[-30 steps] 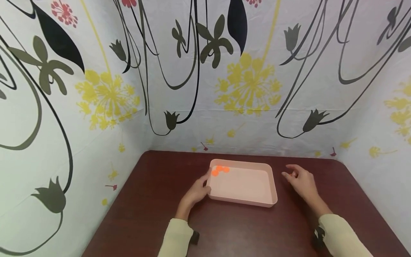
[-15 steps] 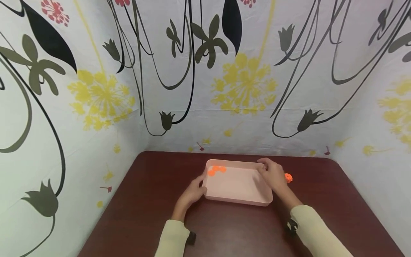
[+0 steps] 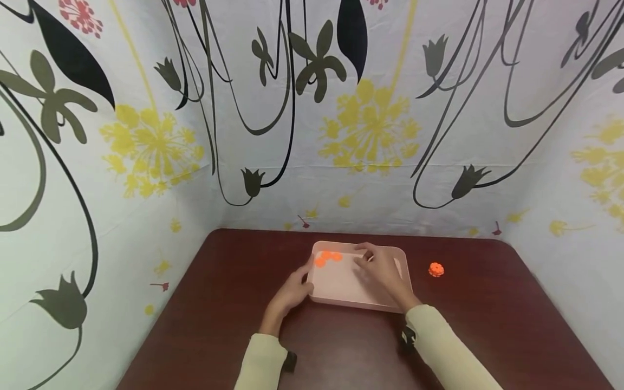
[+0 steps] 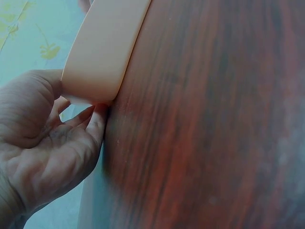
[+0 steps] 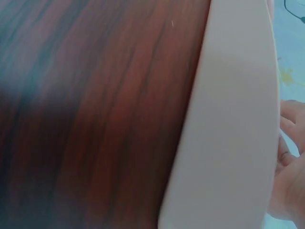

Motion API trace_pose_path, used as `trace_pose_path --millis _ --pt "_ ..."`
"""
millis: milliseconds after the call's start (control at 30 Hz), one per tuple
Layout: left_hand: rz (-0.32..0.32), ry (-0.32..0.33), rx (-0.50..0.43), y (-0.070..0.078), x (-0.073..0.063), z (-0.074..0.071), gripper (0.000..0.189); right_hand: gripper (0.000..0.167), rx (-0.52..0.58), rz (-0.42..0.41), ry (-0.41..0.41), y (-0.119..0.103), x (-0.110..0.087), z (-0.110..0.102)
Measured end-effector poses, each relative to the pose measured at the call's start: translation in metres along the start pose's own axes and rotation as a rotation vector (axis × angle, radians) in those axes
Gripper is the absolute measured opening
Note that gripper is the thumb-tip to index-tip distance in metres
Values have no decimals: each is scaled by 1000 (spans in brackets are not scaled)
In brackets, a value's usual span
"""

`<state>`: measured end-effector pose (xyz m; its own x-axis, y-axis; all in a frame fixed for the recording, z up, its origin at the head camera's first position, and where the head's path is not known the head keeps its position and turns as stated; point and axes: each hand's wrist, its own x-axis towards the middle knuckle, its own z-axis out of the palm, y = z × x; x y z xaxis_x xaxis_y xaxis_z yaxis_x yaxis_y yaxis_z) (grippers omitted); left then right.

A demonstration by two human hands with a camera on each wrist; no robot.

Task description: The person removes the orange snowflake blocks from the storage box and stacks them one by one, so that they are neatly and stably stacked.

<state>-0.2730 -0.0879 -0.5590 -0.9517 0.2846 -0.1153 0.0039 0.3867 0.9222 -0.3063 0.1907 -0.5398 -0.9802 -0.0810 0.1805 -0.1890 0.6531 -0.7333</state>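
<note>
A shallow pale-pink tray lies on the dark table. My left hand grips its left end, the thumb on the near side; in the left wrist view the left hand is at the tray's corner. Several flat orange pieces lie in the tray's far left corner. Over the tray's right half hovers my right hand, its thumb and fingers bent towards each other. Whether anything is between those fingertips is not visible. In the right wrist view the right hand shows partly, beyond the tray's wall.
An orange clump of small pieces sits on the table to the right of the tray. Brown wood table surrounds the tray. A flower-printed cloth hangs behind and on both sides.
My right hand has moved left from the orange clump, across the tray's right rim and in over the tray. The clump now shows uncovered. My left hand keeps its grip on the tray.
</note>
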Motion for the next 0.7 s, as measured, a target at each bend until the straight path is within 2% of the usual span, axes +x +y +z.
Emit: trace_pose_path --millis 300,400,467,700 --pt "4 8 17 -1 -1 0 88 45 225 105 -77 -7 8 28" --pt "10 7 28 -2 0 0 88 46 251 159 -98 -10 11 33" --pt "12 3 28 -1 1 1 87 46 230 185 -97 -11 15 35" --pt "7 10 23 0 2 0 85 44 -19 280 -33 -15 25 48"
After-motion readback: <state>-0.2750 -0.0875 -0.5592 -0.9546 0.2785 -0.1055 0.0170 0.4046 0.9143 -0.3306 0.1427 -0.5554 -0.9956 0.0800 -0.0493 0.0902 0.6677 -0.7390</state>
